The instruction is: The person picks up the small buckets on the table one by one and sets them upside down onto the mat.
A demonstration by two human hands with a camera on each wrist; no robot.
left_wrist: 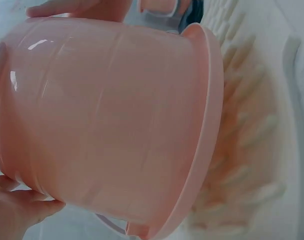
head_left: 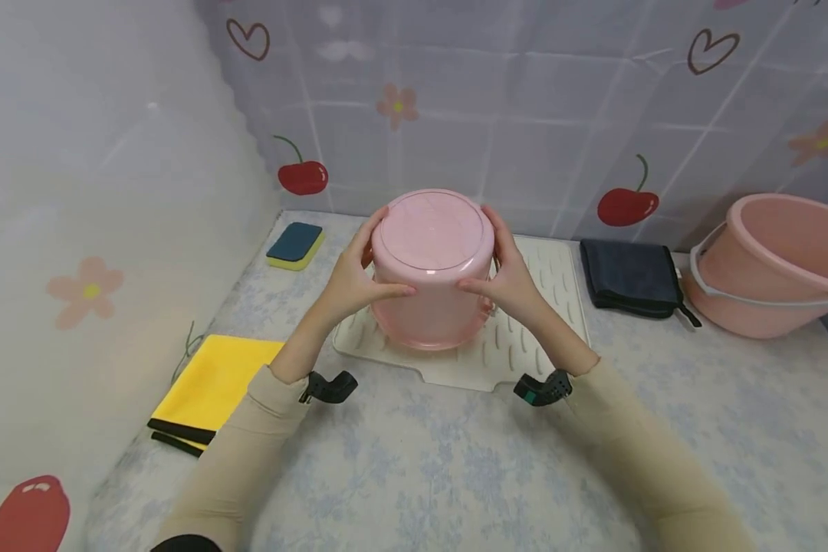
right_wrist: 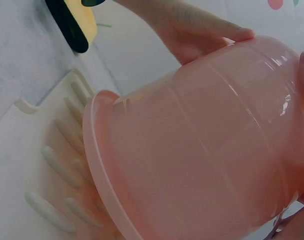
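A pink plastic bucket (head_left: 431, 307) is upside down, its base up and its rim just over a cream ridged drying mat (head_left: 455, 373). My left hand (head_left: 356, 272) grips its left side near the base, thumb along the front. Opposite it, my right hand (head_left: 509, 270) holds the right side in the same way. In the left wrist view the bucket's wide rim (left_wrist: 209, 120) faces the mat's ridges (left_wrist: 259, 130). Part of a light handle (left_wrist: 110, 225) shows beside the bucket there. The right wrist view has my left hand (right_wrist: 202, 30) against the bucket wall.
A second pink bucket (head_left: 752, 307) with a grey handle stands upright at the right, beside a dark zipped pouch (head_left: 628, 276). At the left lie a blue and yellow sponge (head_left: 295, 247) and a folded yellow cloth (head_left: 214, 383) with black edging. A patterned wall covering (head_left: 497, 153) rises behind.
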